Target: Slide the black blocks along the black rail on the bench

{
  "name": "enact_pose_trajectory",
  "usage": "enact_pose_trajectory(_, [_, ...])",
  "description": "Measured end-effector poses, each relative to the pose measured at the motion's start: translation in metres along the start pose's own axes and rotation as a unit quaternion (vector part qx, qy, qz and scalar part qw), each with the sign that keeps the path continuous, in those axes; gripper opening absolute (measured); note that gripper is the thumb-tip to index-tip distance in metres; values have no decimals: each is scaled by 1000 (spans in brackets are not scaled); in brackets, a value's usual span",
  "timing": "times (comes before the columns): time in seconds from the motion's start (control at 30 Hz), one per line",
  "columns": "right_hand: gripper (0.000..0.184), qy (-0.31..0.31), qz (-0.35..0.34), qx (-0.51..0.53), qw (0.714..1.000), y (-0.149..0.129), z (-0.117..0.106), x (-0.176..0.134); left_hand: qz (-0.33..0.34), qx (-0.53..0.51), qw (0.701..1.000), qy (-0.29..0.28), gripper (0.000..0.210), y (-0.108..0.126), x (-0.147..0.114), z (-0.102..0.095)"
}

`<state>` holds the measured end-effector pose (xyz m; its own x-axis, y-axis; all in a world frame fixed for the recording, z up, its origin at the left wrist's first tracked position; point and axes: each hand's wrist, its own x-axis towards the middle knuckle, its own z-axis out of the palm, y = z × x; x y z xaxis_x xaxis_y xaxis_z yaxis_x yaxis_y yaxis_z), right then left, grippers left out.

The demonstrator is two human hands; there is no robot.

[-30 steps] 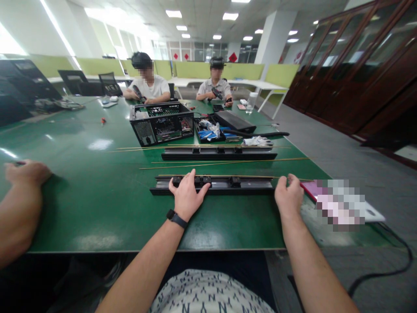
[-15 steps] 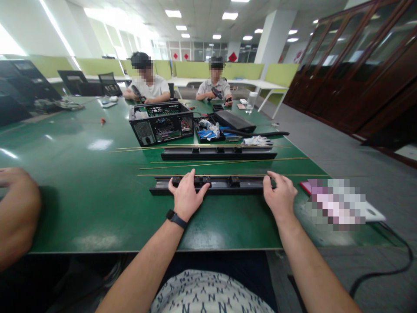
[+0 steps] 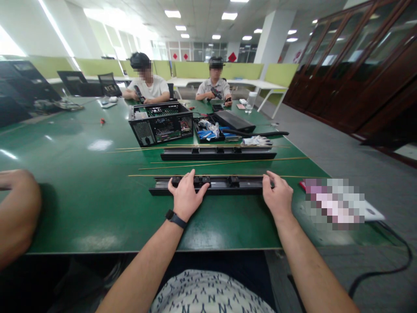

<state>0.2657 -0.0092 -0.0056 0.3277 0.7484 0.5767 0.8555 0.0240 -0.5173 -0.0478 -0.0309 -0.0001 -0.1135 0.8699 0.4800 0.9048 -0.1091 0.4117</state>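
While the left hand (image 3: 187, 195) spreads wide over black blocks (image 3: 206, 179) in the near rail (image 3: 224, 191), grip unclear, the right hand (image 3: 278, 191) curls at its right end, hold uncertain; lying on the tabletop (image 3: 97, 204), the rail seems stiff, best gripped by its sides, the slender rod (image 3: 143, 175) flexible

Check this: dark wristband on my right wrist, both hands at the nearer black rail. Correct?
No: the dark wristband is on your left wrist, as the head view shows. Your left hand and right hand are indeed at the nearer black rail.
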Motion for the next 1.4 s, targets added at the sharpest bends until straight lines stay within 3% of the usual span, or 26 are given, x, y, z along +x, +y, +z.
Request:
enact_pose_trajectory(0.23, [51,31,96,-27,995,7,-2,3,-4,-4,1000,-3,64,1,0,-1])
enact_pose_trajectory(0.43, [55,10,150,-15,989,8,-4,6,-8,2,1000,-10,65,0,1,-1])
enact_pose_trajectory(0.63, [55,18,120,-5,993,9,-3,5,-4,-7,1000,-3,65,-1,0,0])
enact_pose_trajectory(0.87, [44,3,-4,24,1000,1,-3,-1,-7,1,1000,-6,64,0,0,1])
enact_pose_trajectory(0.97, [47,7,13,29,999,1,-2,0,-8,-1,1000,-9,65,0,0,1])
enact_pose_trajectory(1.17, [58,-4,133,-2,991,10,-1,5,-1,-9,1000,3,64,-2,0,2])
enact_pose_trajectory(1.4, [52,19,59,16,998,8,-3,2,-6,1,1000,-3,67,-2,0,2])
